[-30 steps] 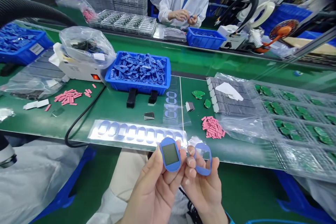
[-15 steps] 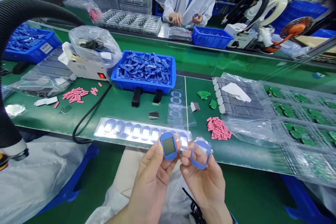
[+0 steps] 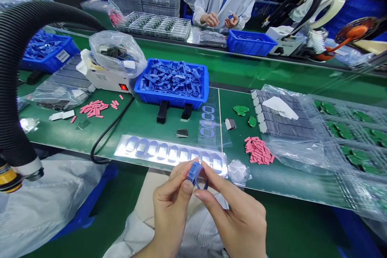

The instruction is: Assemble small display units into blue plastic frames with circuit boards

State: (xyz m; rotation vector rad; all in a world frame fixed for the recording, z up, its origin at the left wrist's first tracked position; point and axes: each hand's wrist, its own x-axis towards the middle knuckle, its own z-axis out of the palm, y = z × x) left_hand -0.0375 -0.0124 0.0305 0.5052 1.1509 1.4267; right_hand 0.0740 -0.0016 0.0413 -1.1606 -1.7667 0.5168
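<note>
Fingers and thumb of my left hand (image 3: 171,199) pinch a blue oval casing with a display (image 3: 192,171), which is now turned nearly edge-on, so its screen is hidden. Between the thumb and fingertips of my right hand (image 3: 240,209) is a thin blue oval frame sticker (image 3: 198,176), slightly curved and close against the casing's right side. Whether the two touch cannot be made out. Just beyond my fingers lies a white backing sheet (image 3: 123,150) with a row of blue-rimmed oval pieces. A crumpled clear film (image 3: 238,171) sits right of it.
A blue bin (image 3: 169,98) of blue plastic parts stands mid-bench. Pink strips (image 3: 258,151), green pieces (image 3: 241,110) and bagged grey parts (image 3: 284,123) lie right. A black hose (image 3: 9,100) arches at left. Across the bench, a person in a white coat (image 3: 225,2) works.
Both hands have come together. The casing has turned from screen-up to edge-on, and the frame sticker has moved left, up beside it. The view has shifted slightly.
</note>
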